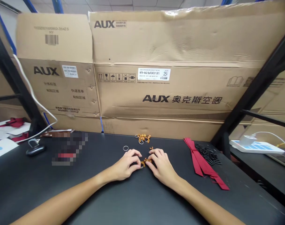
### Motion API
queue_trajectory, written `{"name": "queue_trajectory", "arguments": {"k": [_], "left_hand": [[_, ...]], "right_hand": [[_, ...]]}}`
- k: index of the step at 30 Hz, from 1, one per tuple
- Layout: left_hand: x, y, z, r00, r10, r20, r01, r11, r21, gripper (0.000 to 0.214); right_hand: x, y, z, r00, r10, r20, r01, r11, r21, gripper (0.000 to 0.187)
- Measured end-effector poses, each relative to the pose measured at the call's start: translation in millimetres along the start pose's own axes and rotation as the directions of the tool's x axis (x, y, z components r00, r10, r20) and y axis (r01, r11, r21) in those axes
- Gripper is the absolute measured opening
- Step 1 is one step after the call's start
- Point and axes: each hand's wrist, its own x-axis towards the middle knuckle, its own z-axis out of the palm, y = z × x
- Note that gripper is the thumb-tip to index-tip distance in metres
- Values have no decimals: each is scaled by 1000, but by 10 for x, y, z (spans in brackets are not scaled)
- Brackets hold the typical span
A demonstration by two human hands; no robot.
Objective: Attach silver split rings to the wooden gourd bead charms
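Both hands meet over the dark table around a small beaded keychain (146,160) with amber-brown beads and a metal ring. My left hand (126,165) is closed, thumb and index finger pinching at the metal ring (142,166). From the other side, my right hand (163,167) curls its thumb and fingers onto the beads, partly hiding them. A small loose brown bead piece (151,148) lies just beyond the right fingertips. Behind the left hand, a separate metal ring (126,148) rests flat on the table.
A pile of beaded keychains (143,138) lies near the cardboard boxes (156,90) at the back. Red ribbons (204,164) and black loops (209,154) are on the right. A black oval object (36,150) and a blurred item (69,150) sit left on the table (105,200).
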Motion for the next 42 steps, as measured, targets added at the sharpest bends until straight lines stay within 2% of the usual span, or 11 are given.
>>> {"name": "queue_trajectory", "arguments": {"k": [5,9,12,16,22,27,31,37,42], "left_hand": [[-25,5,47,999,1,-48,4,995,96,4],[-45,18,69,996,56,-66,-41,978,202,10],[-49,15,76,993,86,-78,-63,964,258,6],[-43,-30,87,992,100,-76,-79,968,238,7],[-23,-61,71,996,55,-76,-46,992,116,12],[-16,-32,32,998,58,-31,-56,996,73,10],[-34,-15,51,998,58,-38,-53,989,139,6],[-58,38,83,988,125,-87,-95,952,290,7],[-53,26,71,982,164,-89,-134,952,276,13]], "right_hand": [[-9,1,-10,1000,-28,-4,29,995,91,11],[-5,2,-16,1000,-22,1,22,986,168,13],[-4,-12,-25,1000,-23,6,21,973,229,16],[-7,-24,-22,999,-48,2,46,965,257,15],[8,12,20,998,48,-36,-42,990,138,18],[11,29,43,996,73,-44,-69,994,89,18],[6,31,38,998,59,-38,-53,986,160,19],[-1,-30,-20,999,-30,-17,33,959,280,15],[5,-27,-11,1000,-20,-19,24,973,228,15]]}}
